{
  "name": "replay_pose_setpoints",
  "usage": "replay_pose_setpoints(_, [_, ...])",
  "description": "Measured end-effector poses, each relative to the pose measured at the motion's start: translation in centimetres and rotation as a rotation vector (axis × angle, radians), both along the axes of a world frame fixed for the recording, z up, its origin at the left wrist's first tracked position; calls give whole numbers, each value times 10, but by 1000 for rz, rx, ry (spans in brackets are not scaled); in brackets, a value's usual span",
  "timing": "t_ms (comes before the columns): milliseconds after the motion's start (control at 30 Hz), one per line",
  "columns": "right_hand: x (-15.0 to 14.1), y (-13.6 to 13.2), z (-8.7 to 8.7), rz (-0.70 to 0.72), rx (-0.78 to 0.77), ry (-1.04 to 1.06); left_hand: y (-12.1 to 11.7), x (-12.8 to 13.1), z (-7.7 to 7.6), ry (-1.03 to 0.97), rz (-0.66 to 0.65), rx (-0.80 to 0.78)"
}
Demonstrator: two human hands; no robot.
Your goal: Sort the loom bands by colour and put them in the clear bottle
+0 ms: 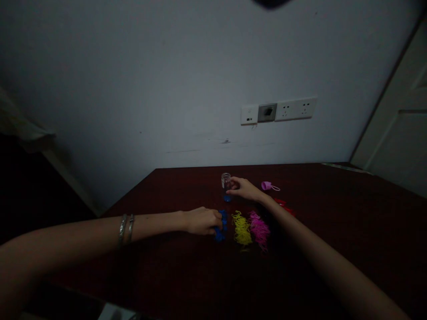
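Note:
My right hand [240, 187] grips a small clear jar [226, 180] from its right side. The jar stands upright with its mouth uncovered, and something blue [227, 198] shows at its bottom. My left hand [204, 220] is closed, its fingertips down in a small pile of blue strands [219, 234]; the fingers partly hide how many strands are pinched. Right of that pile lie a heap of yellow strands [242, 230] and a heap of pink strands [259, 229]. Some red strands [283, 204] lie beyond them, partly covered by my right forearm.
A pink cap with a loop [266, 186] lies on the dark red table [180, 186] beyond my right wrist. The wall behind carries a row of sockets [293, 110]. A door [400, 129] is at the right. A whitish object [116, 312] shows below the table's near edge.

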State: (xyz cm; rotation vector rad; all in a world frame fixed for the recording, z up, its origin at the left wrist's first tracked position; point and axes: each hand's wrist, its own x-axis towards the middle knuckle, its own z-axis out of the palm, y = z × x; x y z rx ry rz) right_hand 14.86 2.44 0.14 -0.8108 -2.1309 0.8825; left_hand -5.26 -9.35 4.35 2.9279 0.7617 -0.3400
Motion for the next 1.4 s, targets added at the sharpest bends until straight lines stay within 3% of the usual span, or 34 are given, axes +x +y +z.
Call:
replay_pose_setpoints(533, [-1,-3,3,-28,-7,-27,5,4,-4,-36,57,7])
replay_pose_setpoints(867, [0,-1,0,-17,-2,-9,24,-4,16,-149,130,8])
replay_pose_setpoints(1400, [1,-2,0,-23,4,-27,51,-30,27,-183,286,-13])
